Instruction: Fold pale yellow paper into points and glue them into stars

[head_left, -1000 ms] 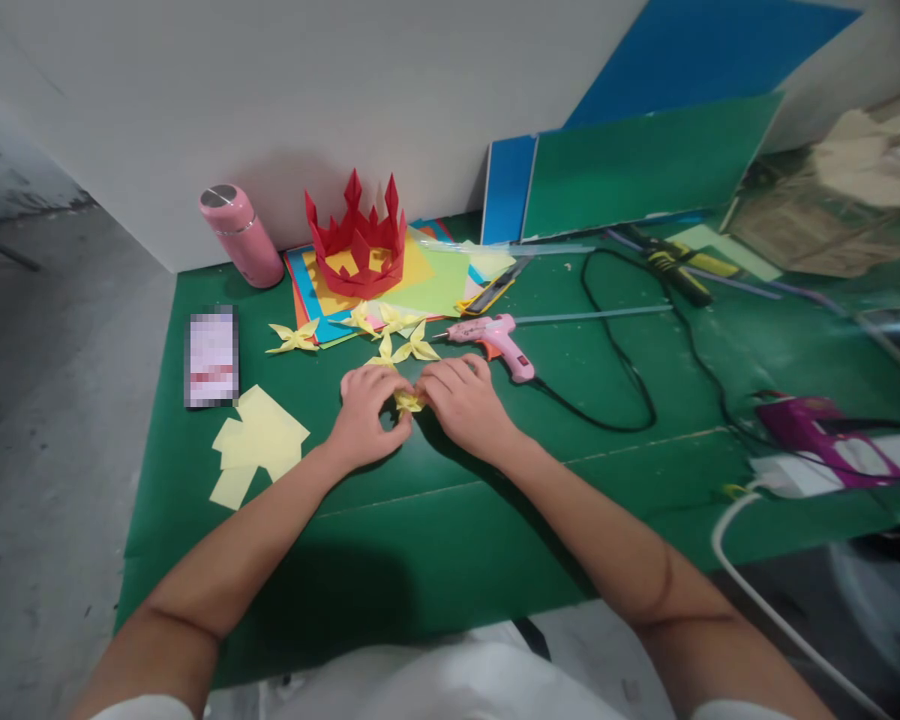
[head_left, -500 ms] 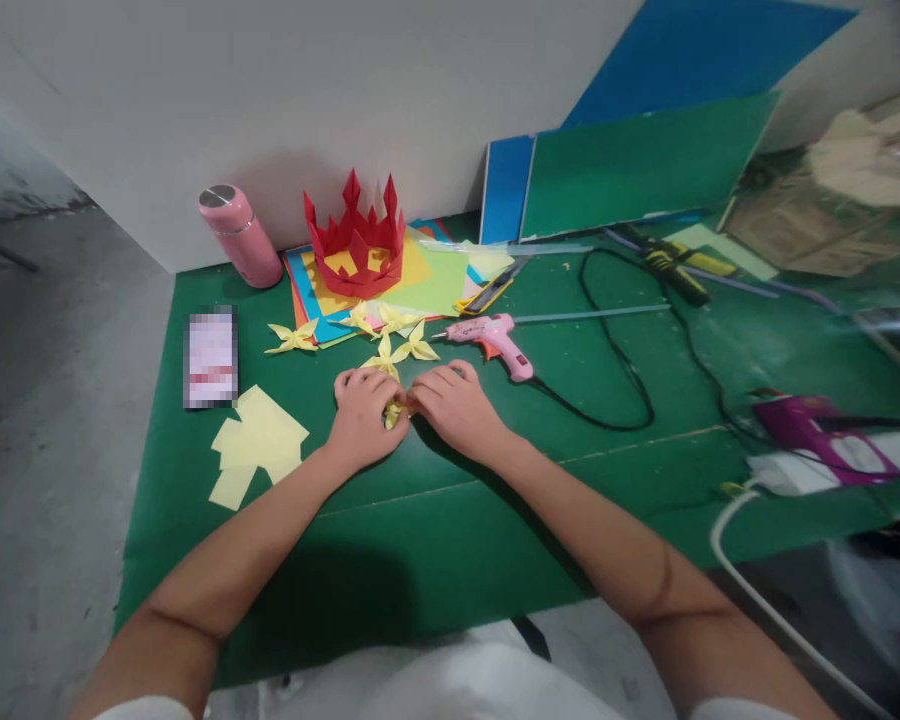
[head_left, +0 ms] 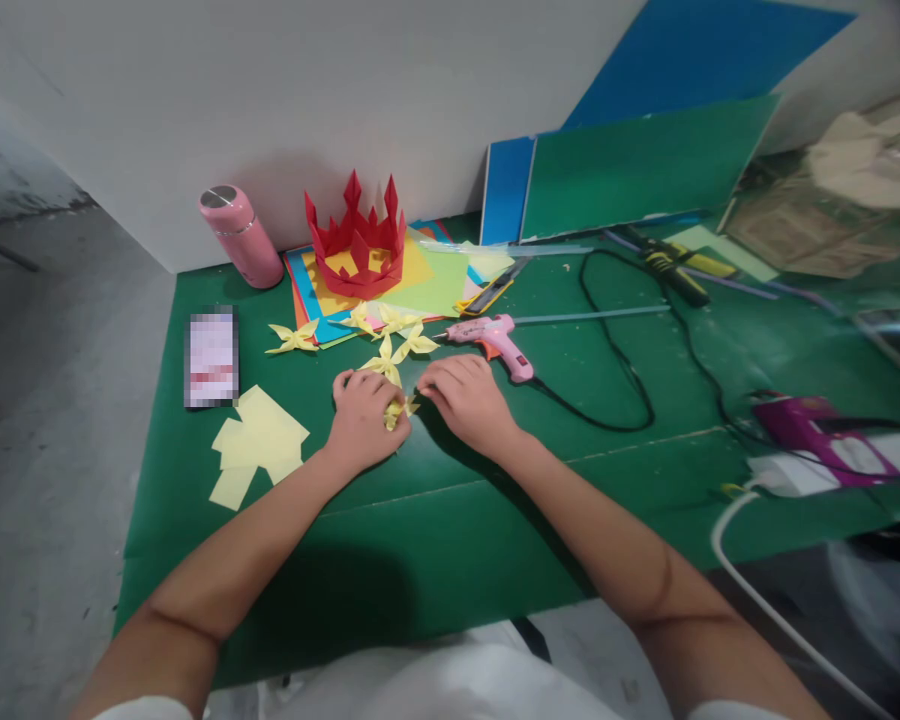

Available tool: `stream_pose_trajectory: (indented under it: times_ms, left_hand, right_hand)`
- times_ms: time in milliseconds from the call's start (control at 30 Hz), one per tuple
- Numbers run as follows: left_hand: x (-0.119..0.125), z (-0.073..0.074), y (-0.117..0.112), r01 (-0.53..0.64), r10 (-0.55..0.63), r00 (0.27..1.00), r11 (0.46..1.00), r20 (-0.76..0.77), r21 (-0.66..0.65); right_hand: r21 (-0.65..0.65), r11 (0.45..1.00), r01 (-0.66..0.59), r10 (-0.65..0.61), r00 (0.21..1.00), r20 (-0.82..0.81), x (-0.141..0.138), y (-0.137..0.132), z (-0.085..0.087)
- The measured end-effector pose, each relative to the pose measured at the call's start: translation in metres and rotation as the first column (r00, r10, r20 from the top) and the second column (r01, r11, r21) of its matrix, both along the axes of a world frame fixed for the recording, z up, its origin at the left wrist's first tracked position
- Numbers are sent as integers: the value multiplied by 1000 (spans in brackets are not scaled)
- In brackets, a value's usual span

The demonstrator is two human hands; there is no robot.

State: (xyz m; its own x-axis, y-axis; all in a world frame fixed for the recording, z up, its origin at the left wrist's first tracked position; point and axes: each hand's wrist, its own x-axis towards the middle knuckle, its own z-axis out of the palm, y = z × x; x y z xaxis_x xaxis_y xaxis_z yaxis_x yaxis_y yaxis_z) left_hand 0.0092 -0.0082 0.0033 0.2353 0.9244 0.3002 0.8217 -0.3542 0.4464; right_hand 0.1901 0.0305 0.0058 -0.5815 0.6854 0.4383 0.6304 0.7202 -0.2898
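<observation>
My left hand (head_left: 366, 418) is closed around a small folded yellow paper flower (head_left: 394, 412), and its petal tips poke out past the thumb and fingers. Just to the right, a narrow gap away from that flower, my right hand (head_left: 466, 402) is curled with its fingers together and nothing visible in them. Beyond the left fingertips lie more yellow paper flowers (head_left: 415, 343), several in a loose group. A pink hot glue gun (head_left: 499, 340) rests on its side behind my right hand, with a glue stick in its back end.
Yellow paper squares (head_left: 259, 440) and a phone (head_left: 211, 358) lie at left. Behind stand a pink bottle (head_left: 241, 240) and a red paper crown (head_left: 356, 255) on coloured sheets (head_left: 446, 285), near a utility knife (head_left: 491, 290). A black cord (head_left: 607, 428) crosses toward a purple power strip (head_left: 825, 440).
My right hand has come away from the yellow paper flower and moved slightly right. The left hand keeps its hold on the flower in the same place.
</observation>
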Motion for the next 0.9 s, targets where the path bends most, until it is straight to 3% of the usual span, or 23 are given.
stream_pose_trajectory:
  times_ms: [233, 333, 433, 533, 633, 700, 733, 800, 900]
  left_hand:
    - [0, -5, 1, -34, 34, 999, 999, 28, 16]
    - [0, -2, 2, -35, 34, 996, 999, 81, 11]
    - [-1, 1, 2, -22, 16, 962, 1000, 271, 18]
    - [-3, 1, 5, 30, -1, 808, 999, 589, -41]
    - [-1, -3, 7, 170, 100, 501, 963, 860, -211]
    - [2, -6, 6, 276, 227, 274, 913, 935, -302]
    - [4, -7, 5, 315, 271, 203, 892, 941, -325]
    - [7, -7, 3, 373, 313, 128, 864, 941, -338]
    - [9, -8, 1, 399, 322, 138, 848, 937, -350]
  right_hand:
    - [-306, 943, -130, 106, 990, -94, 2, 2, -3]
    - [-386, 912, -137, 65, 979, -194, 0, -1, -3]
    - [-472, 861, -191, -33, 904, -425, 2, 0, -4]
    - [-519, 805, -289, -117, 779, -616, 4, 1, -4]
    - [-538, 732, -417, -68, 742, -667, 1, -3, -3]
    - [-541, 692, -478, -23, 734, -678, -5, -7, -3]
    - [-535, 683, -497, -17, 722, -691, -8, -10, -3]
    - [-535, 679, -503, -48, 697, -716, -13, -14, -3]
    - [-574, 674, -465, -138, 684, -716, -17, -16, -3]
